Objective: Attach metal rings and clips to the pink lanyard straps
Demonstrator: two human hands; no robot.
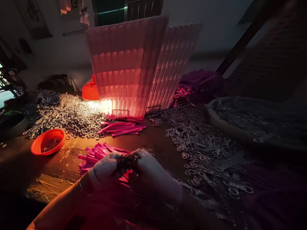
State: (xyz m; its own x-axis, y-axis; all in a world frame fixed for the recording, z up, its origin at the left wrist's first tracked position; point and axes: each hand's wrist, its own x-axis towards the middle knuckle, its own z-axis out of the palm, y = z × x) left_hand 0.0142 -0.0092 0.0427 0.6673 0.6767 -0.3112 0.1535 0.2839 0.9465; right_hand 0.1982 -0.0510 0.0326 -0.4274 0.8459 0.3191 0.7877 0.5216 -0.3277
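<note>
My left hand [105,169], in a dotted glove with a bracelet at the wrist, and my right hand [150,171], in a pale glove, meet at the near middle of the table. Together they pinch a small dark metal piece [127,161] between their fingertips. Just beneath them lies a pile of pink strips [96,153]. What exactly the fingers grip is hard to make out in the dim light.
More pink strips [122,127] lie before two standing racks of pink pieces [124,70]. Heaps of metal rings [72,116] spread left and right [206,150]. An orange bowl [35,147] sits left, an orange lamp [90,91] behind, a round basin [216,118] right.
</note>
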